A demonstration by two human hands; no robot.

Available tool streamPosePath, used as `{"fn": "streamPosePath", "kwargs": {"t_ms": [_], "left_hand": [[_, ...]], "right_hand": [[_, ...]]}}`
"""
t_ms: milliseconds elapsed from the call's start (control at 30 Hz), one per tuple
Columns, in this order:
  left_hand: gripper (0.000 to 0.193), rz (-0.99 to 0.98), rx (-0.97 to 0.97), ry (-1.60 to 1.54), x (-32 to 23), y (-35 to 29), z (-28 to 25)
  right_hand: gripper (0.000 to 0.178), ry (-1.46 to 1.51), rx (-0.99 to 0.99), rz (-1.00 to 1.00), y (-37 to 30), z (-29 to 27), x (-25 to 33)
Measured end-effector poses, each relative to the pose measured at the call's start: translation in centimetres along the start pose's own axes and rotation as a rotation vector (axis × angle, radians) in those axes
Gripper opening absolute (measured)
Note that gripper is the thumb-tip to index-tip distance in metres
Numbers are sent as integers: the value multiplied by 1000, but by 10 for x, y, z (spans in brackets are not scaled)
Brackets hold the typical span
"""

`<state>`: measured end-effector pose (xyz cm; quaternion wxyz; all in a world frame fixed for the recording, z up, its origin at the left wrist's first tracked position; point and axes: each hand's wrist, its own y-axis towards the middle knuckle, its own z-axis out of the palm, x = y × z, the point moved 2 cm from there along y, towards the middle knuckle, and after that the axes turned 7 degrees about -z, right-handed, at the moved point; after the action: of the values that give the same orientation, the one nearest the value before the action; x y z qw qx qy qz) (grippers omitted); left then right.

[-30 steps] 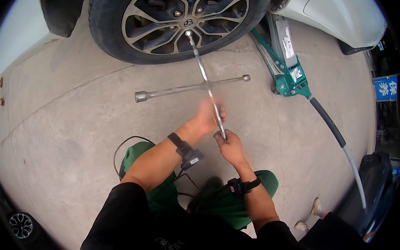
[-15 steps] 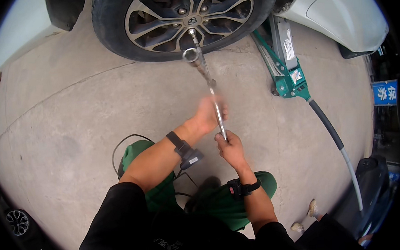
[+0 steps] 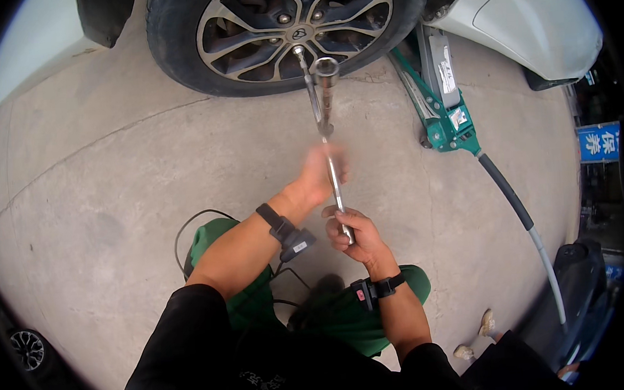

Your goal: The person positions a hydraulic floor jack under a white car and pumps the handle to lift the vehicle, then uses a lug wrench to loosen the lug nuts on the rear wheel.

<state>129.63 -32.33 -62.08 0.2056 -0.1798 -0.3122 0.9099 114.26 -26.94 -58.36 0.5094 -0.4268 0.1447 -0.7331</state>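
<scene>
The near end of a silver metal cross-shaped lug wrench [image 3: 326, 130] is enclosed by the curled bare right hand [image 3: 359, 233]; whether its shaft [image 3: 314, 100] is gripped by the blurred bare left hand [image 3: 316, 175] cannot be told. The shaft's long axis is pointed forward, its far end set against the black-and-silver spoked wheel [image 3: 300, 33], one crossbar socket [image 3: 326, 67] turned upward.

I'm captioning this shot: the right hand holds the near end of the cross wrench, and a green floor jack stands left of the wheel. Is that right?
Not quite: the green floor jack stands right of the wheel, as the head view shows. The right hand does hold the near end of the cross wrench.
</scene>
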Motion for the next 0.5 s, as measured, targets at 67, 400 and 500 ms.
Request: {"fn": "streamPosePath", "kwargs": {"t_ms": [67, 400, 500], "left_hand": [[13, 30, -12, -22, -5, 8, -9], [23, -57, 56, -39, 16, -1, -2], [20, -23, 135, 6, 17, 1, 11]], "right_hand": [[25, -109, -70, -43, 5, -1, -2], [49, -1072, -555, -522, -5, -37, -46], [46, -870, -572, -425, -16, -19, -31]]}}
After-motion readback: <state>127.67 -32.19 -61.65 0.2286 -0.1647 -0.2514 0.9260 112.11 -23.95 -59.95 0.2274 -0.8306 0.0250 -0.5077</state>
